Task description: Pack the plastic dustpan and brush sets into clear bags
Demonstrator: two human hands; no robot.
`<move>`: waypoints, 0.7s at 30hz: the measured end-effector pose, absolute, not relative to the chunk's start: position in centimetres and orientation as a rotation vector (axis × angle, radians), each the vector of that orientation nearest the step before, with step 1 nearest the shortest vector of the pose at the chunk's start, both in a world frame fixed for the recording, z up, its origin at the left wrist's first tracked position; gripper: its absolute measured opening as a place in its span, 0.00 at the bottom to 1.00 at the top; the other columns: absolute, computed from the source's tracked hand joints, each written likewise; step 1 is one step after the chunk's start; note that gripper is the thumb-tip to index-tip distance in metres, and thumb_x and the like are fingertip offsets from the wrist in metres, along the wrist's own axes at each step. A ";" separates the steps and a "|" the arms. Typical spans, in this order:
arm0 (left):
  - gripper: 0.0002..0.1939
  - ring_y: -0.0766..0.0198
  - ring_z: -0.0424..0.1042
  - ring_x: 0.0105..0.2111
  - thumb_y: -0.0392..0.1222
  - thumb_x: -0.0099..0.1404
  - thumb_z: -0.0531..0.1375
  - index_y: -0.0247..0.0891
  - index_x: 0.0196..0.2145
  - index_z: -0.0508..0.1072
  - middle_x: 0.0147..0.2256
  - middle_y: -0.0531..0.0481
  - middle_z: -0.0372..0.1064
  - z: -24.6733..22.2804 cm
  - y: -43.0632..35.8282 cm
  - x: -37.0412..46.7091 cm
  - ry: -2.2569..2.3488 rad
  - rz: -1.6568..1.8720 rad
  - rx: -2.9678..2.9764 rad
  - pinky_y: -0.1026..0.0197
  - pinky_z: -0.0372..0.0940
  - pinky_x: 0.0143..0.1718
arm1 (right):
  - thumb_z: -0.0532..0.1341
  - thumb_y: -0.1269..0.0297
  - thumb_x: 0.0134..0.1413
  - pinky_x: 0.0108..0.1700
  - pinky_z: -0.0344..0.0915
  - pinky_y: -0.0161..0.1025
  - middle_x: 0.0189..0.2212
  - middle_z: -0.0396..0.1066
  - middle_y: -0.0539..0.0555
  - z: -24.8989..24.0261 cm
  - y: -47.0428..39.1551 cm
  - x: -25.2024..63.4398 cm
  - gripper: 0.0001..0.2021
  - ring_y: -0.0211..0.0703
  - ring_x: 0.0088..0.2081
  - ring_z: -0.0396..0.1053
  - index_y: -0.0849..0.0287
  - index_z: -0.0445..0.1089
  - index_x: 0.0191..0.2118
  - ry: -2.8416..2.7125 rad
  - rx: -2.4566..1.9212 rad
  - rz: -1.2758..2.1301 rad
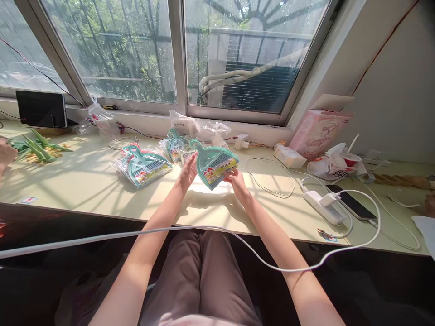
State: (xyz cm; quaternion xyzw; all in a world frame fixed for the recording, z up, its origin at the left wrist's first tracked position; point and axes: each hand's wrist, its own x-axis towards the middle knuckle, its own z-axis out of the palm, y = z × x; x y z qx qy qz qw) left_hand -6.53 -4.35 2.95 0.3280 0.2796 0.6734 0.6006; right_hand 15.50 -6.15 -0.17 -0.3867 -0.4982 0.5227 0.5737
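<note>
Both hands hold up a small teal dustpan-and-brush set with a yellow label, raised over the table. My left hand grips its left edge, and my right hand pinches its lower right corner. To the left lies a pile of similar dustpan sets in clear wrapping, one with a pink edge showing. Behind the held set, more wrapped dustpan sets lie against crumpled clear plastic bags.
A white cable hangs across in front of my forearms. At right are a power strip, a phone, a white box and a pink box. At left stand a tablet and green leaves near another person's hand.
</note>
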 end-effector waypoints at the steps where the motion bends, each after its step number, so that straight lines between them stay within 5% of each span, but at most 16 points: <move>1: 0.27 0.48 0.69 0.68 0.49 0.75 0.63 0.41 0.68 0.70 0.65 0.38 0.73 3.0 -4.2 -6.7 0.666 1.574 0.712 0.46 0.66 0.69 | 0.77 0.47 0.37 0.53 0.79 0.63 0.42 0.82 0.60 -0.2 -6.1 15.5 0.24 0.63 0.46 0.80 0.51 0.76 0.40 -1.162 -0.926 1.221; 7: 0.24 0.58 0.77 0.60 0.46 0.82 0.48 0.48 0.71 0.65 0.63 0.44 0.76 3.3 -3.9 -8.9 0.766 1.786 0.521 0.50 0.70 0.64 | 0.78 0.46 0.35 0.55 0.79 0.64 0.41 0.83 0.59 -0.6 -5.4 15.9 0.25 0.63 0.46 0.81 0.52 0.75 0.39 -1.071 -0.974 1.160; 16: 0.30 0.53 0.76 0.60 0.57 0.81 0.46 0.47 0.73 0.63 0.65 0.42 0.73 2.0 -3.1 -9.5 0.961 1.593 0.999 0.44 0.69 0.65 | 0.79 0.54 0.34 0.55 0.79 0.64 0.37 0.82 0.60 -0.3 -4.9 16.8 0.21 0.63 0.44 0.81 0.53 0.77 0.36 -1.149 -0.948 1.344; 21: 0.37 0.43 0.77 0.59 0.64 0.73 0.56 0.45 0.73 0.64 0.60 0.40 0.76 1.9 -3.3 -8.7 1.040 1.480 1.161 0.40 0.71 0.60 | 0.78 0.52 0.37 0.53 0.79 0.62 0.38 0.82 0.59 0.0 -5.8 15.9 0.20 0.61 0.42 0.80 0.54 0.77 0.37 -1.198 -0.938 1.324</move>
